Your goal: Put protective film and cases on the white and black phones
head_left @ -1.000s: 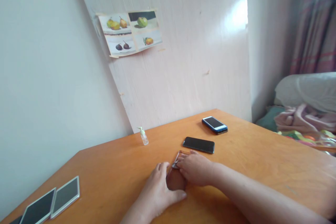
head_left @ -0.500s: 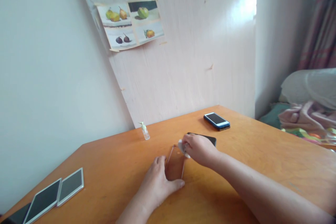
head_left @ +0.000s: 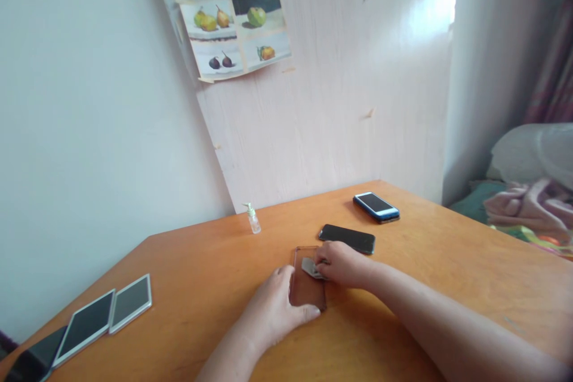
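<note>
A clear phone case (head_left: 305, 294) lies on the wooden table, its open side not plain to see. My left hand (head_left: 278, 305) grips it, fingers along the left edge and thumb at the near end. Pinched in my right hand (head_left: 342, 264) is a small whitish-grey cloth (head_left: 308, 267), pressed to the inner area of the case around its upper middle. Just beyond my right hand lies a black phone (head_left: 347, 238), screen up. The fingertips of my right hand are partly hidden by the cloth.
Behind the case stands a small pump bottle (head_left: 254, 223). A phone in a blue case (head_left: 376, 206) lies at the back right. Two white-framed tablets (head_left: 86, 328) and a dark device (head_left: 38, 357) line the left. A board (head_left: 304, 143) with fruit pictures leans behind the table (head_left: 201, 292).
My right hand has drawn the cloth nearer to me, from the case's far right corner down to its middle. More of the black phone shows. The view has shifted slightly.
</note>
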### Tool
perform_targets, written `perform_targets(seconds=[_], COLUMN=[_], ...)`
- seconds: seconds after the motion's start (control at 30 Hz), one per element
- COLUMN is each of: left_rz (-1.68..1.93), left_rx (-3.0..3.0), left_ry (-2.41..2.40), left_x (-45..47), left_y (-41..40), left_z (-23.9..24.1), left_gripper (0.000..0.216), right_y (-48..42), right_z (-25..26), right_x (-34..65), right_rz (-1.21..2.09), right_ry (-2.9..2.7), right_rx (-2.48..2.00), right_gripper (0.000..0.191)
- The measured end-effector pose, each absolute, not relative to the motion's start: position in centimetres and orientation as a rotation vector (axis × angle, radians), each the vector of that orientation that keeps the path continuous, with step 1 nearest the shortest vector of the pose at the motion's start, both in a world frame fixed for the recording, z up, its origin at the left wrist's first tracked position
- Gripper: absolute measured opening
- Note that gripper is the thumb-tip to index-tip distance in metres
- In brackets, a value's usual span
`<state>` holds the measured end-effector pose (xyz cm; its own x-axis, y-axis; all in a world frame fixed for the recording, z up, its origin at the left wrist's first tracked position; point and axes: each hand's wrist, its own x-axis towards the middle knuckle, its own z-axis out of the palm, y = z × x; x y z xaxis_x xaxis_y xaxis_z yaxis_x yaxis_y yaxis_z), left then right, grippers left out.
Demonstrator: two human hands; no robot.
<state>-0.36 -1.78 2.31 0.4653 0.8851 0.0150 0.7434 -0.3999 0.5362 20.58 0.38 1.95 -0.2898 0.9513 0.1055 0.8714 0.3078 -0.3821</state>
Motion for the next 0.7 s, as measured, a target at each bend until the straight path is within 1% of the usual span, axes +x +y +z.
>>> perform_targets(seconds=[0.17,0.23,0.3,0.4,0.5,0.57,0.7], left_rz=[0.422,0.418,0.419,0.413,0.402,0.405,0.423], left_rx=[2.24,2.247,2.267,2.302,2.328,2.346,2.357], left_ry=[1.379,1.391,1.407,1.427,1.452,1.497,1.595], left_x=[-0.4,-0.4,-0.4,-0.3,-0.2,-0.2,-0.3], left_y=[-1.3,-1.2,-1.2,-1.3,-1.4,-1.3,-1.1], left_z=[1.5,1.3,1.3,1.4,1.5,1.5,1.1], left_gripper=[0.043,0.043,0.044,0.044,0.047,0.049,0.05], right_y=[-1.0,-0.9,-0.3,0.8,1.3,1.1,0.0], right_z=[2.4,2.1,1.7,1.4,2.1,2.8,4.1], right_x=[20.0,20.1,20.4,21.2,22.2,22.9,24.0], right_rz=[0.591,0.647,0.573,0.371,0.293,0.366,0.67], right_ry=[-2.422,-2.417,-2.32,-2.134,-2.049,-2.106,-2.359], right_rx=[-1.468,-1.467,-1.567,-1.727,-1.817,-1.807,-1.751], right_gripper=[0.013,0.012,0.01,0.011,0.01,0.009,0.009])
